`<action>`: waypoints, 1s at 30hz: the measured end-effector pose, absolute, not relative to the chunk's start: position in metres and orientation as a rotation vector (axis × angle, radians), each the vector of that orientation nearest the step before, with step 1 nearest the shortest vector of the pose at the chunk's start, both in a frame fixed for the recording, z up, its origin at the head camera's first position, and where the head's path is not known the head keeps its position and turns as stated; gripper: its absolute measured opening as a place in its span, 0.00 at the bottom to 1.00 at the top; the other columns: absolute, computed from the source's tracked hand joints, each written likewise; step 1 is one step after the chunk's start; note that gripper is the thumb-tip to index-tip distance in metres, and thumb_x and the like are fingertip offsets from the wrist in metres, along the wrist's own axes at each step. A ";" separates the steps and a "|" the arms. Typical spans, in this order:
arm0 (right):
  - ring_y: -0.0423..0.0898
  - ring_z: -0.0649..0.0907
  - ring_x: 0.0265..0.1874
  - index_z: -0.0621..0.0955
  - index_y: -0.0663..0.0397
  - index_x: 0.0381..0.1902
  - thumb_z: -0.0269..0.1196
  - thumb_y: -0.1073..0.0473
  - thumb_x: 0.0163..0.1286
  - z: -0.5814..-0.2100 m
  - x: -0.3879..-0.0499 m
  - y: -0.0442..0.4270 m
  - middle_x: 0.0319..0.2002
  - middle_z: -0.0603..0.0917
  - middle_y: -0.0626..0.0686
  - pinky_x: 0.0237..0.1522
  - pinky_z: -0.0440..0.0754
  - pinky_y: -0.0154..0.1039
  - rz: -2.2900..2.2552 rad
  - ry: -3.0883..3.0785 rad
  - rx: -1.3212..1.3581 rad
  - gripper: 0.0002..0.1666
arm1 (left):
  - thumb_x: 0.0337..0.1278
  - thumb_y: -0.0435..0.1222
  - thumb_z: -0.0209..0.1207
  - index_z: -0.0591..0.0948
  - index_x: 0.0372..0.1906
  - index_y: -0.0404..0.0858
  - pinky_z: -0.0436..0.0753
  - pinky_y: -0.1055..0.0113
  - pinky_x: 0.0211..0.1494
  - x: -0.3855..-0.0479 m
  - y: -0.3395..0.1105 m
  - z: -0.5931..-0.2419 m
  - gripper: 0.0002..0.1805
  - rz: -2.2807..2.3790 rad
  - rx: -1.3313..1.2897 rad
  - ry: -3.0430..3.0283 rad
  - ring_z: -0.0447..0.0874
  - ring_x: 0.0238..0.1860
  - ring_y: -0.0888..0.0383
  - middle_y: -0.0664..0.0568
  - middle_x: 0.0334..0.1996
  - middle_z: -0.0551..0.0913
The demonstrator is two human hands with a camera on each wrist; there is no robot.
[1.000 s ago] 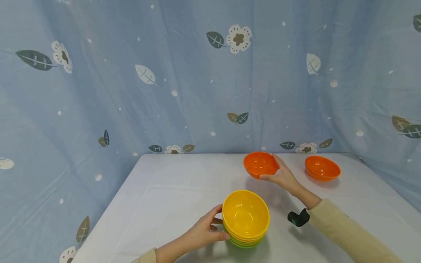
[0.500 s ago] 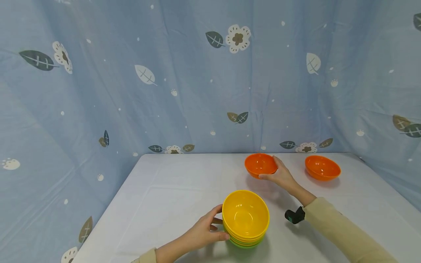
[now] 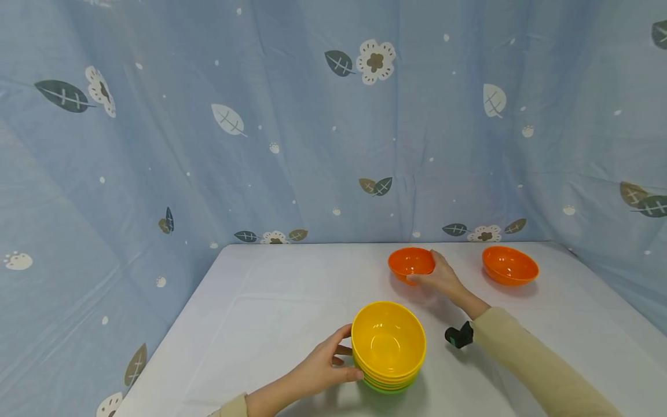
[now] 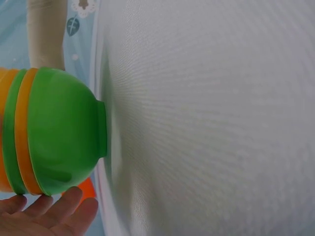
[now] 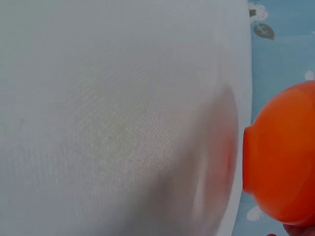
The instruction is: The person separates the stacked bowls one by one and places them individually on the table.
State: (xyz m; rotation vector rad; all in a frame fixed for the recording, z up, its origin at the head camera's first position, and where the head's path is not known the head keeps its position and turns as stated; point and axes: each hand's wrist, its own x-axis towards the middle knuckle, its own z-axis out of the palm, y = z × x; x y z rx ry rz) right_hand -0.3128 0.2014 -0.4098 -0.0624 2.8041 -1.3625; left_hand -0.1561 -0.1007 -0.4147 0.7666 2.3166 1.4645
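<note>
My left hand (image 3: pixel 325 365) holds the left side of a stack of yellow and green bowls (image 3: pixel 388 347), its thumb at the front. The top bowl is yellow and upright. In the left wrist view a green bowl (image 4: pixel 64 132) is lowest, its foot near the tabletop, and the fingers of my left hand (image 4: pixel 54 216) touch the stack's side. Farther back, my right hand (image 3: pixel 440 281) grips the right side of an upright orange bowl (image 3: pixel 411 262). In the right wrist view this orange bowl (image 5: pixel 288 157) shows its foot close to the cloth; only fingertips appear below it.
Another orange bowl (image 3: pixel 509 266) lies at the back right of the white table (image 3: pixel 260 336), to the right of my right hand. A small black device (image 3: pixel 460 335) is beside the right sleeve. Behind the table hangs a blue patterned curtain (image 3: pixel 312 116).
My right hand and its orange bowl have moved slightly down and nearer, and the right sleeve and black device have shifted left. My left hand and the stack stay put.
</note>
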 end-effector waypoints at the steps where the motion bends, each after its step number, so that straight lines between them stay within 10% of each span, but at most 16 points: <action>1: 0.65 0.59 0.62 0.42 0.70 0.69 0.67 0.43 0.52 -0.411 -0.314 0.201 0.67 0.51 0.71 0.62 0.60 0.60 -1.361 2.804 -0.060 0.65 | 0.51 0.53 0.60 0.56 0.69 0.46 0.78 0.65 0.48 -0.156 -0.101 -0.414 0.42 1.465 0.769 2.316 0.75 0.52 0.57 0.46 0.65 0.63; 30: 0.67 0.54 0.62 0.45 0.70 0.69 0.66 0.42 0.52 -0.423 -0.325 0.192 0.66 0.52 0.71 0.60 0.55 0.66 -1.168 2.846 -0.104 0.63 | 0.52 0.55 0.58 0.55 0.69 0.45 0.77 0.66 0.48 -0.157 -0.104 -0.414 0.42 1.455 0.799 2.307 0.75 0.53 0.56 0.45 0.65 0.63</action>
